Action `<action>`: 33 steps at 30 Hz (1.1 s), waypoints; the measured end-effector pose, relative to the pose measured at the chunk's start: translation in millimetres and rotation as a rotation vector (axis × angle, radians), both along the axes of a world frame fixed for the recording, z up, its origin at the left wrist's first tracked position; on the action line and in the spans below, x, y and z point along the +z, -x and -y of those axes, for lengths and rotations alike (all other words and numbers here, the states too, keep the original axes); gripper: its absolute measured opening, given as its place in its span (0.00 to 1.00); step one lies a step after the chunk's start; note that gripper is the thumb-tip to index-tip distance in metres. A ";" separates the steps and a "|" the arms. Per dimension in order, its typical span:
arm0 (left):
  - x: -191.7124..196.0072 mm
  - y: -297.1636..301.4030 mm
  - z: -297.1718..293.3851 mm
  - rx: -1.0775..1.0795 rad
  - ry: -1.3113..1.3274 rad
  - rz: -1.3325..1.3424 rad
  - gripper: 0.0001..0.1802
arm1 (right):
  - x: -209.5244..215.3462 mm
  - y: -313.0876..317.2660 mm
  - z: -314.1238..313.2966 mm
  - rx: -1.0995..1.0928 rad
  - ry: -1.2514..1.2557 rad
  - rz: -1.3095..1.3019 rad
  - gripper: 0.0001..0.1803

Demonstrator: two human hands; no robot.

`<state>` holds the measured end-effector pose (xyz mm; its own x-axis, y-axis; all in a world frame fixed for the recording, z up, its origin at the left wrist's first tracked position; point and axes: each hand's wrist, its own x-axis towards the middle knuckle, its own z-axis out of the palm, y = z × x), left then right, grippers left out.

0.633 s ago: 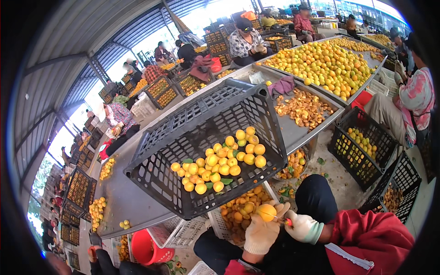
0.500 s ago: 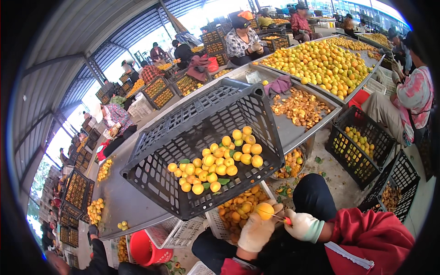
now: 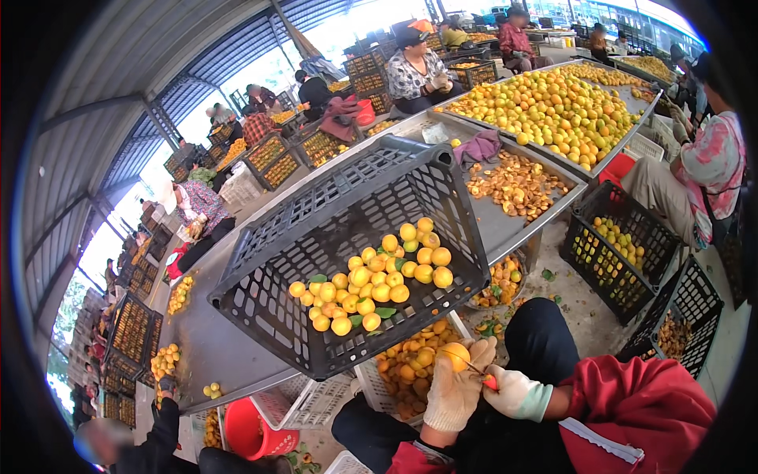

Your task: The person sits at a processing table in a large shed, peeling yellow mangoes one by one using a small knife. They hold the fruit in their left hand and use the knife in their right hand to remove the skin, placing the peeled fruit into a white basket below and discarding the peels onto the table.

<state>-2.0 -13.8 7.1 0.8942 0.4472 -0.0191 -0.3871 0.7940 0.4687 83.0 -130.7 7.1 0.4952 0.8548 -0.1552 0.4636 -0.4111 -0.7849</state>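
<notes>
My left hand [image 3: 456, 389] wears a white knit glove and holds a round orange-yellow fruit [image 3: 453, 356] over my lap. My right hand [image 3: 513, 392], also gloved, grips a small red-handled tool [image 3: 489, 382] whose thin tip touches the fruit. Just ahead, a black plastic crate [image 3: 347, 253] lies tipped toward me on the metal table [image 3: 213, 347], with a pile of the same yellow fruits [image 3: 371, 280] and a few green leaves in its lower corner. Below it, a white basket [image 3: 377, 391] holds more fruit.
Black crates [image 3: 624, 249] of fruit stand on the floor to my right. The long table carries cut fruit pieces [image 3: 517, 183] and a large heap of yellow fruit [image 3: 557, 107]. A red bucket [image 3: 249, 430] sits lower left. Several seated people work around the tables.
My hands stay together on the fruit, with only a slight turn of it against the tool. The crate and its fruit look unchanged.
</notes>
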 end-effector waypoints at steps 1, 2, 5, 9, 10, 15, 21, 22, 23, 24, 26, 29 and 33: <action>1.2 -1.4 -0.3 -0.003 0.009 -0.024 0.29 | -1.2 -3.9 1.8 0.010 0.021 0.022 0.17; 4.4 -0.5 -6.7 0.024 -0.495 -0.219 0.27 | -0.9 -7.4 3.4 0.021 0.043 0.045 0.17; 18.6 9.9 -37.2 -0.017 -1.162 -0.531 0.25 | 20.9 -29.1 2.9 0.162 0.180 0.091 0.17; 31.8 18.2 -56.7 -0.237 -0.664 -0.375 0.23 | 29.2 -36.5 1.9 0.224 0.267 0.140 0.16; 29.3 17.7 -61.8 -0.241 -0.792 -0.394 0.23 | 29.5 -37.4 1.7 0.232 0.257 0.156 0.16; -0.8 9.6 -35.0 -0.045 -0.395 -0.243 0.25 | 21.2 -32.0 -0.4 0.138 0.215 0.036 0.18; -4.7 -12.3 9.5 0.007 -0.007 -0.106 0.38 | -6.8 -1.9 5.1 -0.121 0.062 -0.082 0.18; -8.3 -13.4 7.8 -0.045 -0.037 -0.121 0.41 | -7.1 -4.9 4.6 -0.107 0.077 -0.061 0.18; -12.7 -11.7 4.4 -0.083 -0.166 -0.184 0.42 | -6.2 -8.1 4.6 -0.092 0.093 -0.041 0.18; -14.8 -7.8 -1.9 -0.119 -0.299 -0.247 0.43 | -1.2 -13.1 3.6 -0.058 0.129 -0.031 0.18; -16.7 -5.3 -16.0 -0.122 -0.580 -0.358 0.40 | 13.8 -26.1 1.6 0.011 0.203 -0.009 0.18; -0.1 -2.7 -25.9 -0.103 -0.583 -0.439 0.30 | 22.6 -35.0 1.5 0.050 0.213 -0.005 0.19; 12.0 -1.3 -32.3 -0.080 -0.763 -0.452 0.26 | 23.8 -33.9 -0.9 0.038 0.146 -0.016 0.19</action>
<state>-0.7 18.5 19.1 0.9025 0.4189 -0.1003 0.0066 0.2194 0.9756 116.9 -129.8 30.9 0.4592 0.8408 -0.2869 0.4694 -0.5038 -0.7252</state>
